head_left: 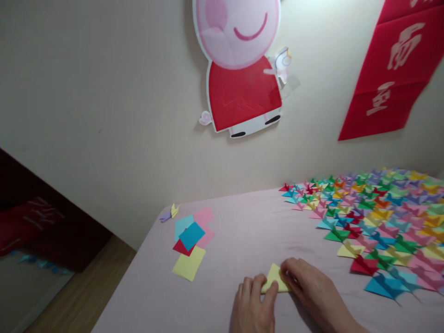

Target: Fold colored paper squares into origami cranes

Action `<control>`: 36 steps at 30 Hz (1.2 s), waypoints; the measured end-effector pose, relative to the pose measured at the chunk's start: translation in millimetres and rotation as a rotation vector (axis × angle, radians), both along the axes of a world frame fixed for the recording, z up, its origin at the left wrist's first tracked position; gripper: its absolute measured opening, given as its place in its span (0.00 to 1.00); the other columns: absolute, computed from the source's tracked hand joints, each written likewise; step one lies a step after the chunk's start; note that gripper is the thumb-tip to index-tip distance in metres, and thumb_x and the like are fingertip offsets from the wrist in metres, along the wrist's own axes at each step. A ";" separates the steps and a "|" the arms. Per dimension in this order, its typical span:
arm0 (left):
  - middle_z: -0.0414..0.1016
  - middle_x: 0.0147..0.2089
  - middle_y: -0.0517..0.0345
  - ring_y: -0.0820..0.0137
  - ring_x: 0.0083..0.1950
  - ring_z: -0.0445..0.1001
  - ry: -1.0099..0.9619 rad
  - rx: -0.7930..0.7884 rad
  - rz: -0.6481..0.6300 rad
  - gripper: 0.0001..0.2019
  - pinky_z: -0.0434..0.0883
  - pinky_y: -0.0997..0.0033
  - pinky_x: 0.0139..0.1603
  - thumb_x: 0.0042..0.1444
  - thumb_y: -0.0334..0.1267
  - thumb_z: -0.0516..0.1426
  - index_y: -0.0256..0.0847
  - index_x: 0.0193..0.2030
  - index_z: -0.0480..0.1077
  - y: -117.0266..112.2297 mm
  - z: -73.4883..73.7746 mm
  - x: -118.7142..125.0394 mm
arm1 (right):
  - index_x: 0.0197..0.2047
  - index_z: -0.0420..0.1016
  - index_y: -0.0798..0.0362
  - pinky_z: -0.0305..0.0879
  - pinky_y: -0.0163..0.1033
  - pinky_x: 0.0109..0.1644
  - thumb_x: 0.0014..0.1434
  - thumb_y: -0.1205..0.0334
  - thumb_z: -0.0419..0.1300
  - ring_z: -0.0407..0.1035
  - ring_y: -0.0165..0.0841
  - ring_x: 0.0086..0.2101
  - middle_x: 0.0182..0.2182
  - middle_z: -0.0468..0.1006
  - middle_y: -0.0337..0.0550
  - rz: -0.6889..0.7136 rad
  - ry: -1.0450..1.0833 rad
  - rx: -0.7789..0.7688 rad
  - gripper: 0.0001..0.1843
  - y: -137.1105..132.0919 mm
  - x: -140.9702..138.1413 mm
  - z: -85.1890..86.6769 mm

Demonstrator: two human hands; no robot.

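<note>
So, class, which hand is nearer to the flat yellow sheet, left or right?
Left. The left hand is to the right of the flat yellow sheet, across a gap; the right hand is farther right, beyond the folded yellow paper.

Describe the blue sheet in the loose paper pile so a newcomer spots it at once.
On the pale pink cloth, look left of the left hand, where flat paper sheets lie loosely together. The blue sheet rests on top, partly over the red sheet and the light-blue sheet. Among them, it alone is deep blue.
</note>
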State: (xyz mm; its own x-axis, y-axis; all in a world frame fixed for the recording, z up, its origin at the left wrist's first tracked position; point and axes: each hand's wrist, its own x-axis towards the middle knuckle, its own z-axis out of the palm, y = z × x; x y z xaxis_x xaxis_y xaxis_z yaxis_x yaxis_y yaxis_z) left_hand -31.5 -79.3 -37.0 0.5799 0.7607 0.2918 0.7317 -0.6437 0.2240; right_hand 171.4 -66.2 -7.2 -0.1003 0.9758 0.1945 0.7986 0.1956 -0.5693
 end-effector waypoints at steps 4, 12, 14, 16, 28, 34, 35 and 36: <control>0.71 0.53 0.46 0.57 0.44 0.69 0.006 0.047 0.044 0.25 0.69 0.57 0.40 0.60 0.28 0.55 0.52 0.62 0.64 -3.3 2.2 4.0 | 0.31 0.71 0.47 0.63 0.37 0.33 0.63 0.60 0.54 0.71 0.36 0.29 0.27 0.76 0.40 0.015 -0.017 0.056 0.09 0.8 -0.1 -4.7; 0.74 0.50 0.55 0.62 0.41 0.69 -0.086 0.313 0.181 0.16 0.69 0.63 0.37 0.59 0.33 0.58 0.52 0.53 0.71 -6.2 -0.8 16.8 | 0.32 0.71 0.48 0.66 0.38 0.34 0.64 0.61 0.51 0.72 0.36 0.29 0.28 0.77 0.41 0.000 -0.042 0.055 0.10 0.5 -0.3 -7.2; 0.73 0.53 0.53 0.59 0.46 0.69 -0.050 0.393 0.189 0.15 0.70 0.61 0.41 0.59 0.36 0.59 0.50 0.53 0.72 -5.2 -4.4 17.6 | 0.32 0.72 0.48 0.66 0.38 0.34 0.64 0.61 0.52 0.72 0.36 0.30 0.28 0.77 0.41 0.000 -0.046 0.058 0.10 0.9 -0.7 -5.2; 0.72 0.57 0.52 0.56 0.51 0.68 0.039 0.426 0.130 0.17 0.70 0.58 0.47 0.59 0.41 0.59 0.49 0.55 0.71 -4.8 -7.7 17.5 | 0.32 0.72 0.48 0.67 0.38 0.35 0.63 0.61 0.53 0.73 0.36 0.30 0.28 0.78 0.41 0.001 -0.046 0.054 0.09 1.3 -1.1 -3.1; 0.74 0.57 0.50 0.55 0.50 0.70 0.173 0.401 -0.038 0.31 0.66 0.55 0.49 0.57 0.58 0.58 0.43 0.62 0.67 -5.6 -30.3 15.9 | 0.33 0.73 0.49 0.68 0.40 0.38 0.62 0.64 0.53 0.74 0.37 0.33 0.30 0.79 0.42 -0.021 -0.032 -0.012 0.09 1.6 -2.5 0.9; 0.73 0.58 0.49 0.54 0.50 0.69 0.204 0.426 -0.050 0.32 0.65 0.55 0.48 0.55 0.59 0.58 0.44 0.62 0.66 -3.4 -30.0 13.4 | 0.32 0.73 0.49 0.67 0.40 0.37 0.63 0.63 0.52 0.74 0.37 0.31 0.29 0.78 0.41 -0.037 -0.023 0.012 0.10 0.6 -4.5 1.2; 0.73 0.58 0.50 0.54 0.50 0.69 0.200 0.442 -0.055 0.32 0.64 0.55 0.48 0.55 0.59 0.58 0.44 0.62 0.67 -2.8 -29.8 12.8 | 0.32 0.73 0.49 0.67 0.40 0.36 0.63 0.63 0.52 0.74 0.37 0.31 0.29 0.78 0.41 -0.038 -0.024 0.017 0.10 0.5 -4.7 0.8; 0.73 0.58 0.50 0.55 0.49 0.69 0.194 0.460 -0.058 0.32 0.64 0.55 0.48 0.55 0.59 0.58 0.44 0.62 0.67 -2.4 -29.4 12.3 | 0.32 0.73 0.49 0.67 0.40 0.36 0.62 0.63 0.52 0.73 0.37 0.31 0.29 0.78 0.41 -0.039 -0.022 0.023 0.10 0.4 -4.9 0.3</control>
